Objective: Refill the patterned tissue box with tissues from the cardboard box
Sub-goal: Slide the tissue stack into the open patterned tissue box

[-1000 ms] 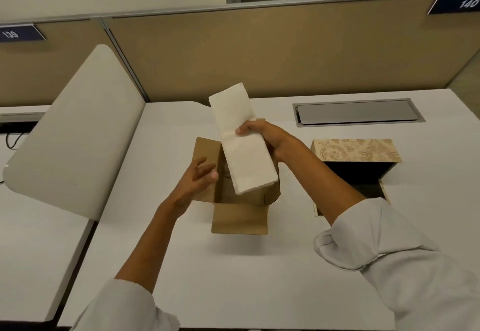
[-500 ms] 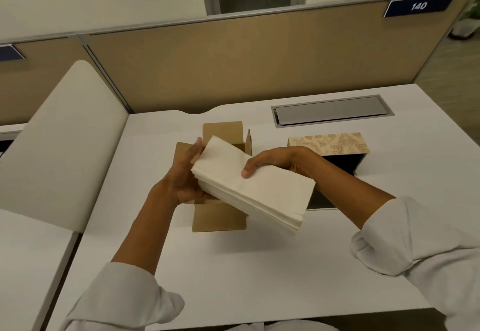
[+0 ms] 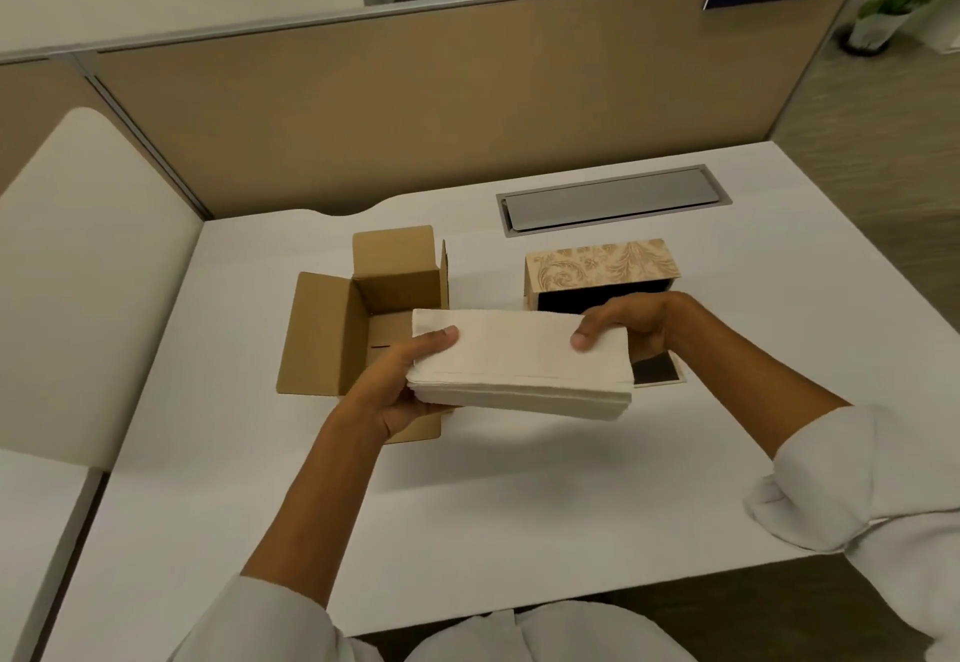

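Observation:
A thick white stack of tissues (image 3: 519, 360) hangs level above the desk, between the two boxes. My left hand (image 3: 410, 381) grips its left end, thumb on top. My right hand (image 3: 628, 323) holds its right end, thumb pressed on the top sheet. The open cardboard box (image 3: 332, 334) stands to the left, flaps spread, and looks empty inside. The patterned tissue box (image 3: 602, 266) lies behind my right hand on its side, its dark open underside facing me. Its loose bottom panel (image 3: 657, 373) lies flat on the desk under the stack's right end.
A grey cable hatch (image 3: 613, 199) is set into the white desk (image 3: 467, 505) behind the patterned box. A tan partition (image 3: 415, 105) closes off the back. A rounded white divider (image 3: 88, 272) stands along the left. The desk's front edge is close to my body.
The stack came out of the cardboard box and moved right. It turned from upright in my right hand alone to level, held at both ends.

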A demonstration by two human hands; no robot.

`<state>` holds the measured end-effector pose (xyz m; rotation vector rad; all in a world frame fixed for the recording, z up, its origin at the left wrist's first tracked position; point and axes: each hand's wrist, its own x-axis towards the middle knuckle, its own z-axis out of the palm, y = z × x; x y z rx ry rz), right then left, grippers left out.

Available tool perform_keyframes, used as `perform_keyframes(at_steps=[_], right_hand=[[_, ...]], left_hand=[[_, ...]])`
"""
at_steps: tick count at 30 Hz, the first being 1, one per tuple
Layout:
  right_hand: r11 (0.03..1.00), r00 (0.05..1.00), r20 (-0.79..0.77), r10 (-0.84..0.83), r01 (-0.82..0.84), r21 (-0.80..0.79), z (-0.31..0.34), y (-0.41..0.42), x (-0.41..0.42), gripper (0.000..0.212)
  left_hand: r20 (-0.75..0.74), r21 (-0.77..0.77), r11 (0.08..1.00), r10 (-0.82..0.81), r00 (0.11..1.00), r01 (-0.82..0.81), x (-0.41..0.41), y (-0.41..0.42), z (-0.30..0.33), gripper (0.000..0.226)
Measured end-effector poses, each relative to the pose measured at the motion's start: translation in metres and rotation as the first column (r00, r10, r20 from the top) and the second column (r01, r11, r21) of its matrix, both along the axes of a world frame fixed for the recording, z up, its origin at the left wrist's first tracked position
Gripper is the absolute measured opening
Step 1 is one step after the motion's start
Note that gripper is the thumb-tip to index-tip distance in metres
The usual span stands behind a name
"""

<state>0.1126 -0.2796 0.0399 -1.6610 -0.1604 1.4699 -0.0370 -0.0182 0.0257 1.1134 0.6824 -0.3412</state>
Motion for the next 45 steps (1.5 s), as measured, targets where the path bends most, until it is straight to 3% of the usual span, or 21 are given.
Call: perform_keyframes(at_steps=[3, 7, 10, 12, 17, 21, 27, 33, 39, 45], right_hand=[[0.972, 0.978, 0.002, -0.209, 0.207, 0.109, -0.007, -0.023, 0.002, 0.102], [0.867, 0.888, -0.045, -0.458, 0.457, 0.200, -0.017, -0.040, -0.006, 0.070], [0.781, 0.799, -0.081, -0.595, 0.599, 0.176, -0.025, -0.043, -0.019, 0.041], [0.752, 0.763, -0.040, -0.645, 0.643, 0.147, -0.029, -0.043, -0.028, 0.037], [0.707, 0.727, -0.080, -0.682, 0.683, 0.183, -0.036, -0.051, -0.036, 0.039], [0.700, 0.712, -0.078, -0.698, 0.701, 0.134, -0.043, -0.069, -0.033, 0.058], [0.703, 0.709, -0.065, -0.702, 0.705, 0.098, -0.060, -0.102, -0.022, 0.060], [0.718, 0.722, -0.024, -0.692, 0.690, 0.092, -0.079, -0.112, -0.005, 0.034], [0.649, 0.647, -0.077, -0.758, 0.761, 0.003, -0.090, -0.116, 0.017, 0.060], [0.616, 0.614, -0.052, -0.787, 0.782, -0.095, -0.105, -0.118, 0.038, 0.038]], left_hand=[[0.025, -0.055, 0.997, 0.064, 0.998, -0.063, -0.001, -0.017, -0.005, 0.064], [0.038, -0.088, 0.989, 0.122, 0.992, -0.119, 0.002, -0.035, -0.013, 0.055], [0.010, -0.057, 0.993, 0.107, 0.994, -0.106, 0.008, -0.049, -0.018, 0.063], [-0.020, -0.029, 0.996, 0.086, 0.996, -0.087, 0.012, -0.058, -0.019, 0.067], [-0.057, 0.027, 0.999, 0.046, 0.997, -0.045, 0.021, -0.071, -0.024, 0.066], [-0.076, 0.037, 0.999, 0.009, 0.997, -0.007, 0.029, -0.080, -0.023, 0.067], [-0.139, 0.023, 0.999, -0.031, 0.990, 0.034, 0.045, -0.101, -0.031, 0.078], [-0.199, 0.035, 0.998, -0.035, 0.979, 0.043, 0.063, -0.125, -0.052, 0.077], [-0.295, -0.039, 0.999, 0.022, 0.955, -0.035, 0.086, -0.136, -0.072, 0.082], [-0.332, -0.050, 0.994, 0.077, 0.940, -0.099, 0.101, -0.139, -0.089, 0.073]])
